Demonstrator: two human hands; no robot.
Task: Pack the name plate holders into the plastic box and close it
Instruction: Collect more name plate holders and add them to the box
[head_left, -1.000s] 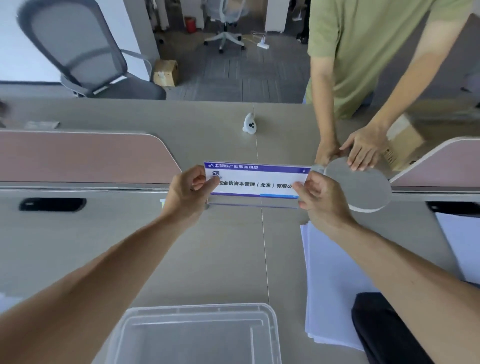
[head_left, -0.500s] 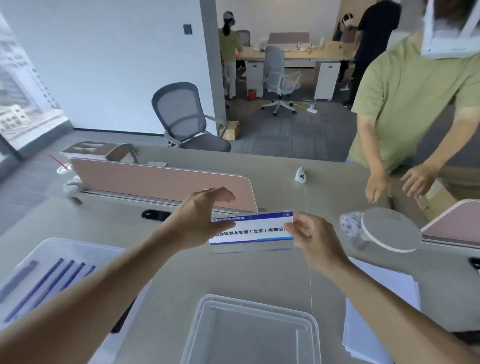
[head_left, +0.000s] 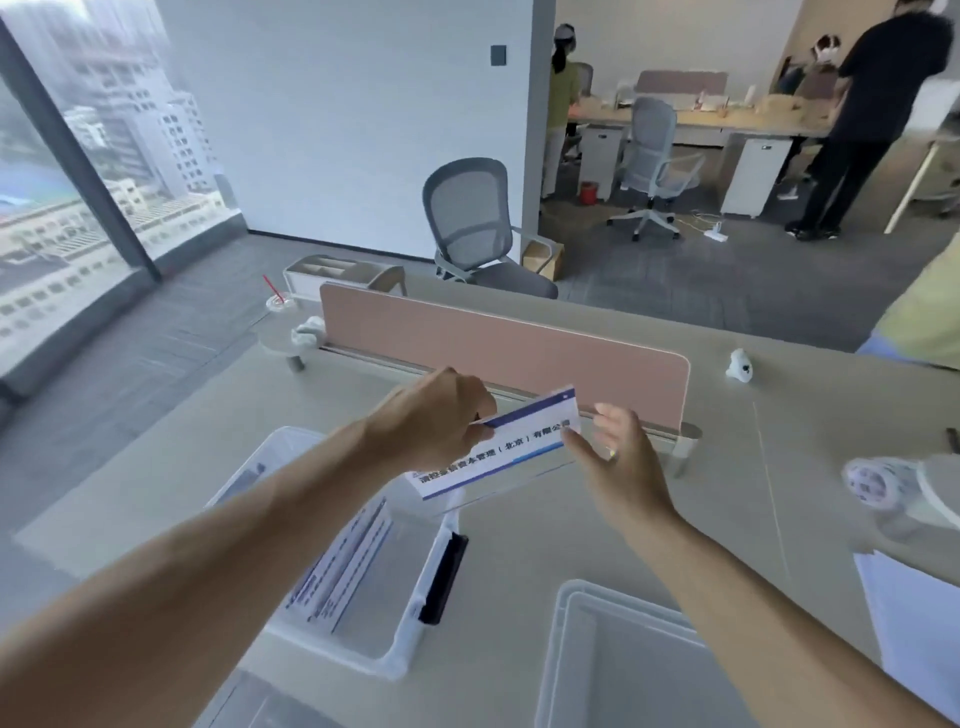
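Note:
A clear name plate holder (head_left: 498, 447) with a white and blue card hangs tilted in the air, its left end over the right rim of the plastic box (head_left: 405, 654). My left hand (head_left: 431, 421) grips the holder's upper left end. At the holder's right end is my right hand (head_left: 623, 457), fingers spread, with only the thumb at the edge. The box sits on the desk at lower left and holds several name plate holders (head_left: 343, 566) lying flat. A second clear plastic piece (head_left: 571, 623), tray or lid, lies at the bottom right.
A black strip (head_left: 444, 577) lies against the box's right side. A pink divider (head_left: 498, 343) crosses the desk behind my hands. To the right are a small white device (head_left: 739, 365), a tape roll (head_left: 878, 486), white paper (head_left: 914, 613) and a person in green (head_left: 924, 317).
The view has swung left, bringing the filled box into sight. The holder has moved left over the box and tilted. My right hand has loosened from a pinch to spread fingers.

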